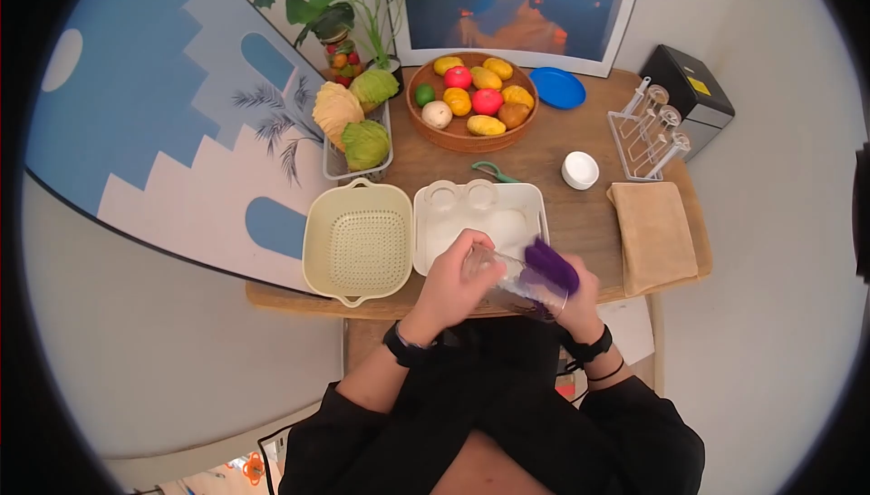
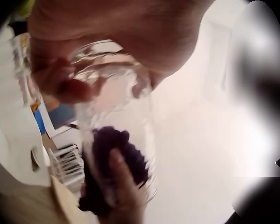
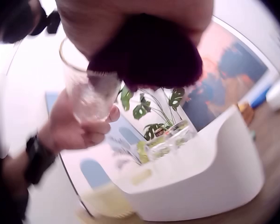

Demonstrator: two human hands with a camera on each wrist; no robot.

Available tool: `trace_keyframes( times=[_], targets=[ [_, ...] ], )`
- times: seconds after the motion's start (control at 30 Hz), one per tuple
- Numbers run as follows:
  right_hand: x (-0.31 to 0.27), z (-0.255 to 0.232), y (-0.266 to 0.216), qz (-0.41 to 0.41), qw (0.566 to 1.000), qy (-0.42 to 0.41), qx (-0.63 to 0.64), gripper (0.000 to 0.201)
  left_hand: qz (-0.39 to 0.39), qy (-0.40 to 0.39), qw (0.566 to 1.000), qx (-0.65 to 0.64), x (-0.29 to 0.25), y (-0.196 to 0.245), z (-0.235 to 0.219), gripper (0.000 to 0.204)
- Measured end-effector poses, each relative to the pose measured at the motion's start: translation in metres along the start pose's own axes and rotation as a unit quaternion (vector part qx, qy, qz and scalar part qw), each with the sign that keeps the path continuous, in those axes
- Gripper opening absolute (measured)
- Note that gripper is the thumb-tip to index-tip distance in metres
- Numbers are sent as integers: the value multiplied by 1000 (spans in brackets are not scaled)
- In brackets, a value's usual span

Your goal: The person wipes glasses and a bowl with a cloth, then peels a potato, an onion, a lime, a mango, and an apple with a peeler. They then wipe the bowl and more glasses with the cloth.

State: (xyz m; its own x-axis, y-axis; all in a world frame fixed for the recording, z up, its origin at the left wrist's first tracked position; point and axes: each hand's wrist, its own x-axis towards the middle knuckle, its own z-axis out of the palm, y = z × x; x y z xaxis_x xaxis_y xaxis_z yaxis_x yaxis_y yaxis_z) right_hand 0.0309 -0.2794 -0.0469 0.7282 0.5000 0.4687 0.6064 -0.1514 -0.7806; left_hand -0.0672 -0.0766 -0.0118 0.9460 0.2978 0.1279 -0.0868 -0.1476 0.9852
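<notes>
A clear drinking glass lies tilted in front of the person, its base end gripped by the left hand. In the right wrist view, the left fingers curl round the lower part of the glass. The right hand holds a purple cloth with a nubby surface at the mouth end of the glass. Through the left wrist view, the right thumb presses on the cloth beside the glass wall. Below the hands stands a white basin with two upturned glasses at its back.
A pale yellow colander stands left of the basin. Behind are green scissors, a wooden fruit bowl and a blue plate. To the right are white bowls, a glass rack and a folded tan cloth.
</notes>
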Motion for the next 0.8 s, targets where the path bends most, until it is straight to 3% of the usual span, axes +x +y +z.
trace_keyframes(
  times=[0.03,0.07,0.13,0.17,0.2,0.23,0.27,0.3,0.33,0.4,0.43,0.47,0.53,0.57,0.63,0.67,0.7,0.73,0.77,0.8],
  targets=[
    [-5,-4,4,-126,988,26,-89,37,-216,-52,967,-127,3,2,-8,25],
    [-3,-2,2,-127,988,18,-81,37,-220,-41,966,-128,6,2,-14,25],
    [2,0,-7,-240,965,51,-95,42,-281,-124,936,-173,8,-1,-25,29],
    [3,0,-6,-202,974,18,-101,42,-242,-125,953,-133,7,-2,-25,37],
    [1,2,0,-98,995,8,-34,41,-244,-118,953,-134,3,-1,-21,37],
    [6,2,1,16,998,-4,60,43,-70,-86,993,-45,0,2,-16,42],
    [11,2,-2,133,979,-17,151,45,104,-52,992,46,-4,5,-12,48],
    [7,1,16,243,917,-74,306,51,166,-56,973,153,-6,14,-12,60],
    [4,2,18,243,917,-78,307,51,164,-53,973,155,-8,17,-10,60],
    [-3,4,20,385,750,-122,523,57,307,-60,919,240,-9,22,-4,59],
    [-9,8,27,386,721,-129,560,56,320,-53,912,251,-10,24,-2,58],
    [-9,4,27,387,720,-129,561,56,318,-54,912,251,-11,21,-3,58],
    [-5,-7,21,427,651,-238,581,54,356,-36,901,245,-11,15,-3,60],
    [-2,-10,15,428,650,-236,582,54,355,-38,902,244,-12,13,-3,60],
    [7,-12,2,424,753,-230,449,52,360,-32,904,231,-15,11,-3,59],
    [11,-11,3,423,753,-229,449,52,361,-32,903,230,-17,11,0,59],
    [16,-9,4,245,897,-166,327,53,286,-1,945,161,-18,9,3,57],
    [18,-8,5,50,978,-91,183,54,206,30,974,90,-20,8,8,56],
    [17,-17,-1,-4,995,-59,77,56,30,19,997,-74,-23,13,14,52],
    [18,-22,-5,-4,995,-59,75,56,30,18,997,-75,-21,19,9,52]
  ],
)
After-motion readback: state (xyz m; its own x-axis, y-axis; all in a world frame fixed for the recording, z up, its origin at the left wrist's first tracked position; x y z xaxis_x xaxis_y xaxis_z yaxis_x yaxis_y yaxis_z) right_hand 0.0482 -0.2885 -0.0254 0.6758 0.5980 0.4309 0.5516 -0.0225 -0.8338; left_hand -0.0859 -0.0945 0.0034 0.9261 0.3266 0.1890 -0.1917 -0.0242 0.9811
